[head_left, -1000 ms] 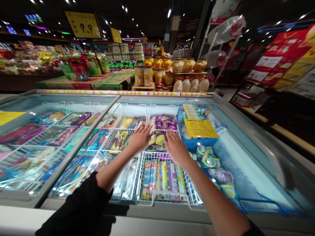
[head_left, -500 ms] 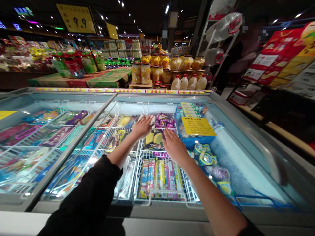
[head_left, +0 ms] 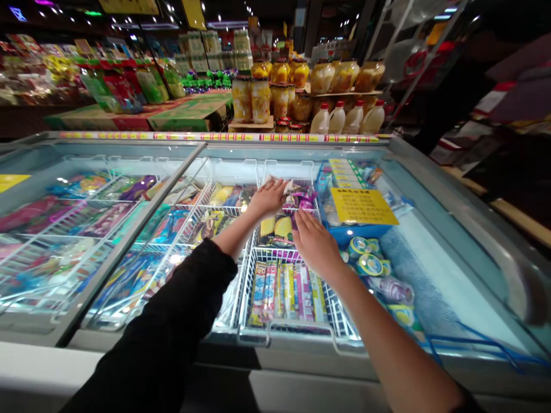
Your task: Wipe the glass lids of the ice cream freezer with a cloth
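Observation:
My left hand (head_left: pixel 269 198) reaches over the back of an open chest freezer, fingers stretched out flat and palm down. White wrapping (head_left: pixel 288 186) shows just past its fingertips; whether the hand touches it I cannot tell. Beyond and to the right are purple packets (head_left: pixel 302 197). My right hand (head_left: pixel 317 243) is open too, fingers extended together, beside black-and-yellow packets (head_left: pixel 276 228) in a wire basket. Nothing shows in its fingers, though the palm is hidden. Nearer me, a wire basket (head_left: pixel 333 338) holds upright rows of slim ice-pop packets (head_left: pixel 293 289).
A blue box with a yellow sign (head_left: pixel 364 206) stands at the freezer's right, above round tubs (head_left: pixel 369 265). A metal divider bar (head_left: pixel 146 221) crosses the left side. Behind the freezer rim (head_left: pixel 224 137) are fruit jars (head_left: pixel 260 100) and white-bodied bottles (head_left: pixel 353 119).
The view has tipped down and shifted left, so the freezer sits higher and further right in the picture. Both hands remain stretched over the baskets, the left a little closer to the purple packets.

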Demonstrator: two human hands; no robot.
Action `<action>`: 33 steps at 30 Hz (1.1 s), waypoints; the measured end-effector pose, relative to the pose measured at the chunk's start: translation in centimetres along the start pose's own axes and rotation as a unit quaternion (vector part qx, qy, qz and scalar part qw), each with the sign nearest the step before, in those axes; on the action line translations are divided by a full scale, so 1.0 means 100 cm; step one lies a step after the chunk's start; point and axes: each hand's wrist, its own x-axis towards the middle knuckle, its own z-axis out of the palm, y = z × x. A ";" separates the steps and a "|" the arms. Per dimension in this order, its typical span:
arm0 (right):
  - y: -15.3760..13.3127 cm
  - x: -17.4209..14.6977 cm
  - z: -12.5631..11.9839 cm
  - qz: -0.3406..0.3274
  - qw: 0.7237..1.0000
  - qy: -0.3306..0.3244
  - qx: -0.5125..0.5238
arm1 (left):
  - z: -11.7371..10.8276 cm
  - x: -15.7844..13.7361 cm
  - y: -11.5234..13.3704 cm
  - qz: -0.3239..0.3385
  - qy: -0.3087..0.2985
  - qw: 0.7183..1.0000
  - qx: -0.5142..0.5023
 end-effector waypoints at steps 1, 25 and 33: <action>-0.001 0.000 -0.002 0.002 1.000 -0.007 0.000 | -0.003 0.009 -0.001 -0.008 -0.004 1.000 -0.007; 0.012 0.003 -0.001 -0.011 0.998 -0.031 0.062 | 0.000 0.063 -0.046 -0.011 -0.040 0.999 -0.025; -0.003 -0.001 -0.003 0.005 0.997 -0.010 0.072 | 0.011 -0.004 -0.053 0.018 0.005 1.000 -0.007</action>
